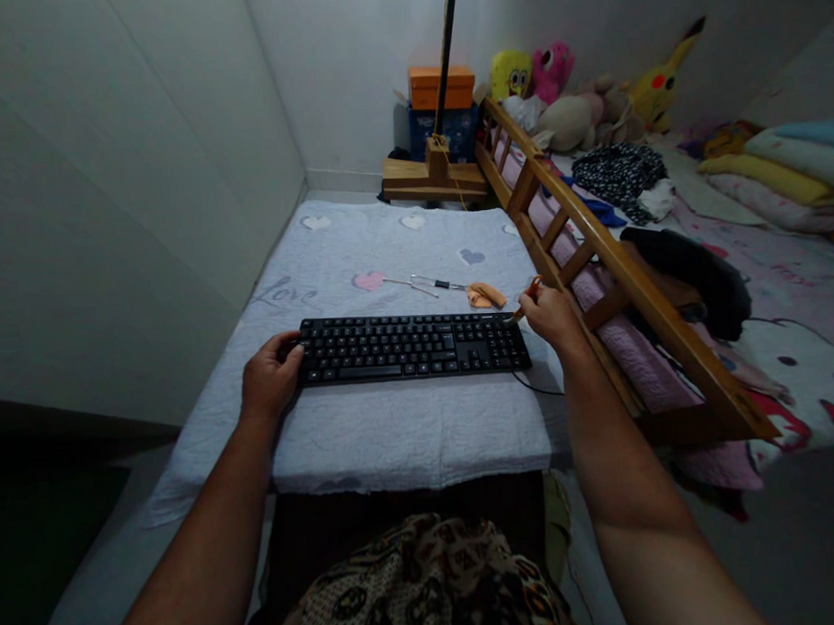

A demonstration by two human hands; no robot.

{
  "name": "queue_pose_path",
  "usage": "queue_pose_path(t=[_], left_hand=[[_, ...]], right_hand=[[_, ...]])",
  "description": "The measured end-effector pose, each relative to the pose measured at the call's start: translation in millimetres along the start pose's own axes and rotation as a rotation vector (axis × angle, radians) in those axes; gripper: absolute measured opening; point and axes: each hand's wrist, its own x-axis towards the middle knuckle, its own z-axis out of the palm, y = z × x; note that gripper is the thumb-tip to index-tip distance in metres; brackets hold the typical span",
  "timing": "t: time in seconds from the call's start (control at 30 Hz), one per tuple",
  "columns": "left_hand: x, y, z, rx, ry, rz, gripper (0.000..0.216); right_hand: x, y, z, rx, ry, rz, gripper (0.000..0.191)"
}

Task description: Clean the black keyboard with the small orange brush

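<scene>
A black keyboard (405, 348) lies flat across the cloth-covered table. At its left end, my left hand (271, 372) grips the edge, thumb on top. My right hand (547, 314) is closed around a slim orange-handled tool (520, 313) that looks like a small brush. Its pale tip meets the top right keys, though the bristles are too small to make out. Behind the keyboard lie a thin wire tool with a black grip (442, 284), a pale thin stick (416, 286) and a crumpled orange cloth (485, 296).
A wooden bed rail (594, 240) runs along the table's right side, with bedding and plush toys (567, 122) beyond. At the back stand a wooden post base (435, 175) and an orange box (441, 87). A pale wall panel (162, 176) rises on the left. The keyboard's cable (536, 387) trails right.
</scene>
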Motion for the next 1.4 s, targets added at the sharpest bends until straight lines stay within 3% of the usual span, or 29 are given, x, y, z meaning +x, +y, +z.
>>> queue_pose_path(t=[0.17,0.37,0.53,0.7,1.2,1.3,1.4], left_hand=[[-0.2,0.6,-0.1,-0.004,0.001,0.0,0.041],[-0.4,2.4,-0.4,-0.003,0.01,-0.002,0.039],[-2.0,5.2,-1.1,0.005,0.003,-0.006,0.039],[-1.6,2.6,-0.7,0.016,0.017,-0.003,0.038],[-0.2,-1.1,0.0,0.005,-0.003,-0.004,0.044],[-0.5,-0.3,0.2,0.001,-0.001,-0.004,0.044],[-0.8,1.8,-0.1,0.002,-0.002,-0.008,0.043]], right_hand=[[-3.4,3.9,-5.4,0.028,0.073,-0.023,0.022],[-8.4,-11.7,10.6,0.519,-0.002,0.006,0.023],[-7.0,-22.4,24.9,0.694,-0.056,0.024,0.026],[-4.5,-20.9,25.9,0.63,-0.075,0.019,0.025],[-1.3,4.7,-0.6,-0.015,0.073,-0.025,0.025],[-7.1,5.4,-1.3,0.093,0.088,-0.026,0.023],[-15.8,0.0,5.5,0.406,0.017,-0.011,0.024]])
